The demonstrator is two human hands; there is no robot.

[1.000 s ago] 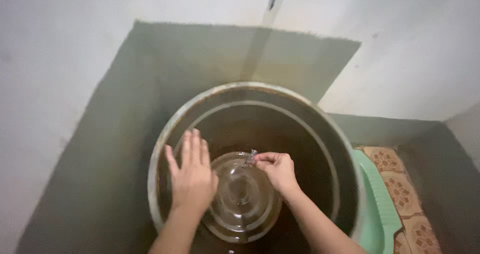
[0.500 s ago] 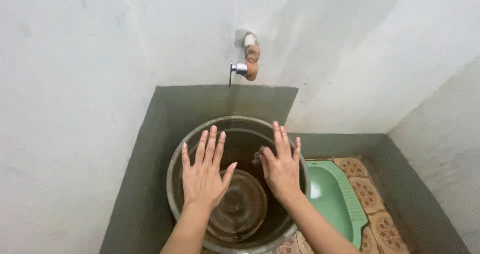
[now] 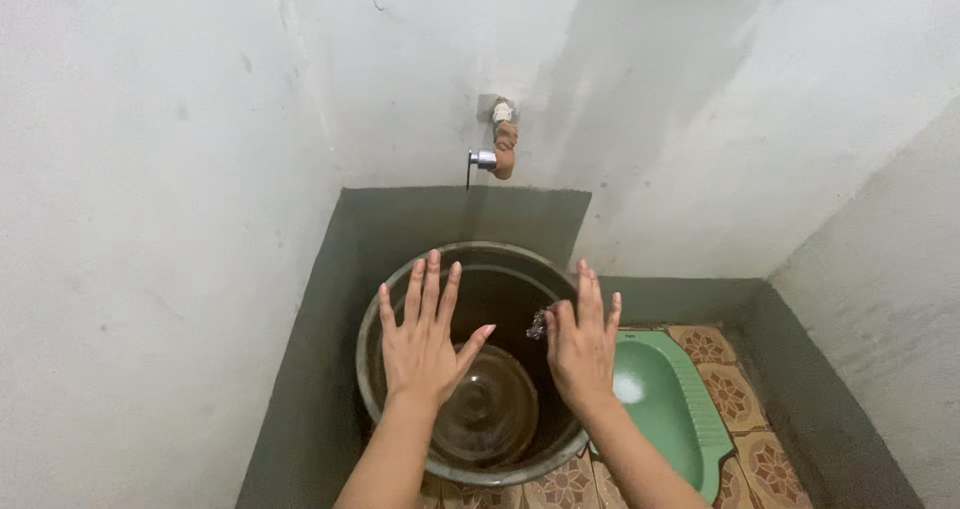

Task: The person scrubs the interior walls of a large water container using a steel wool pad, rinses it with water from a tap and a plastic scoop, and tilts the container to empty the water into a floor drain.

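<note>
- Your left hand (image 3: pixel 425 344) is above the big round bucket (image 3: pixel 372 379), palm down, with all fingers spread wide; its grip is open and it holds nothing.
- Your right hand (image 3: pixel 580 344) is just right of it, above the right part of the bucket rim, also flat with the fingers stretched out and a little apart.
- A small shiny metal piece (image 3: pixel 537 325) shows at the thumb side of your right hand, between thumb and first finger. It touches the hand, but you cannot tell from this view if the thumb pinches it or it only rests there.
- The bucket stands on the floor in the corner, near the middle of the scene, against the low dark green part of the wall (image 3: pixel 400 219). Inside it is dark, with water.
- A round clear lid or dish (image 3: pixel 490 414) lies in the water at the near part of the bucket, below and between your two hands, not touched by them.
- A tap (image 3: pixel 492 155) with a metal handle sits on the white wall, far behind the bucket.
- A green squat toilet (image 3: pixel 665 409) is just right of the bucket, with patterned floor tiles (image 3: pixel 735 389) around it.
</note>
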